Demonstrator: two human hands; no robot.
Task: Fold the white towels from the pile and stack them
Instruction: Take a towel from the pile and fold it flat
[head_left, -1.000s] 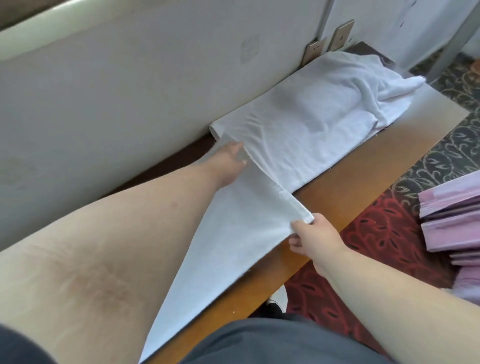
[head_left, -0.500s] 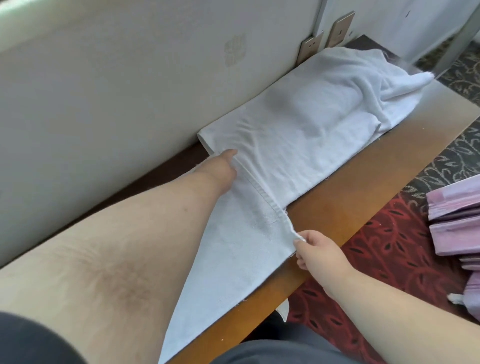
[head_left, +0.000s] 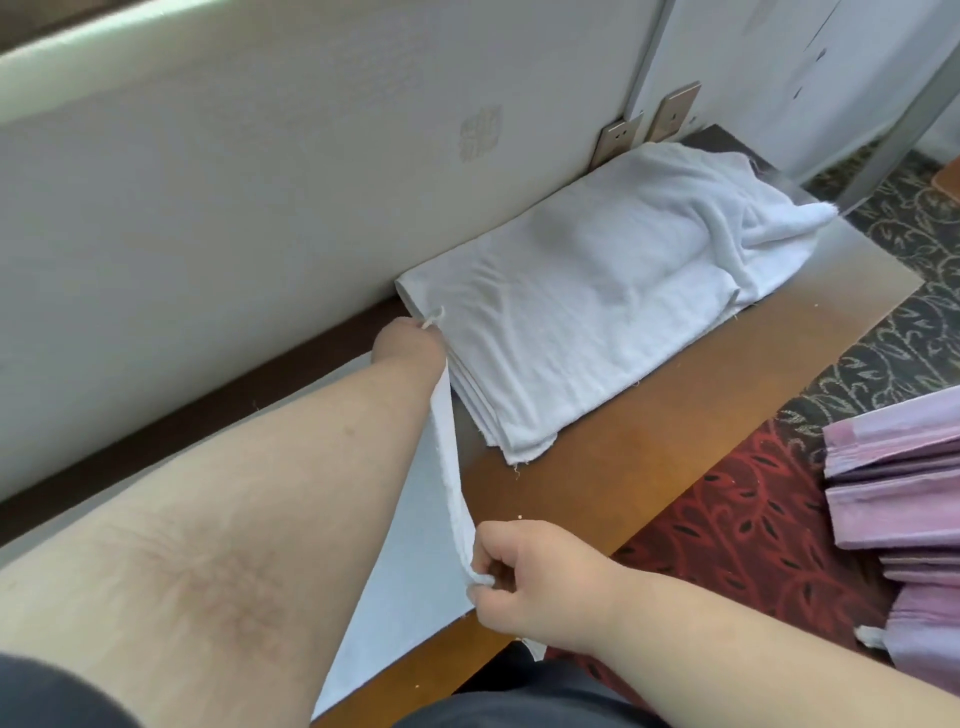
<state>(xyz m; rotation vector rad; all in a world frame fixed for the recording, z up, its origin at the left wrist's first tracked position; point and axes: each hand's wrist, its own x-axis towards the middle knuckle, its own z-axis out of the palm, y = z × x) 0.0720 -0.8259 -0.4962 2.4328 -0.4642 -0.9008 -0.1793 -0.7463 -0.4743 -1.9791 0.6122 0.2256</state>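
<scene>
A: What is the right hand (head_left: 524, 582) doing?

B: It pinches a corner of the towel (head_left: 410, 561) between thumb and curled fingers. The corner is bunched up in its grip, near the front edge of the table (head_left: 613, 452).

A: And the left hand (head_left: 410, 345)?

B: It reaches far out, at about 11 o'clock from the right hand. It holds the other end of the same towel edge, right next to the stack (head_left: 566, 332). I cannot tell how its fingers lie, since only the back of it shows.

A: Where is the towel?

B: Its edge runs tight from one hand to the other. The rest lies flat on the table under the left arm.

A: What is around it?

B: The stack of white towels lies at 1 o'clock from the right hand, against the wall (head_left: 260, 208). More loose towels are heaped on its far end. Two wall plates (head_left: 644, 130) sit just behind the heap. At 3 o'clock there are pink cloths (head_left: 898, 499) piled up, over a red carpet (head_left: 737, 519) with leaf shapes.
</scene>
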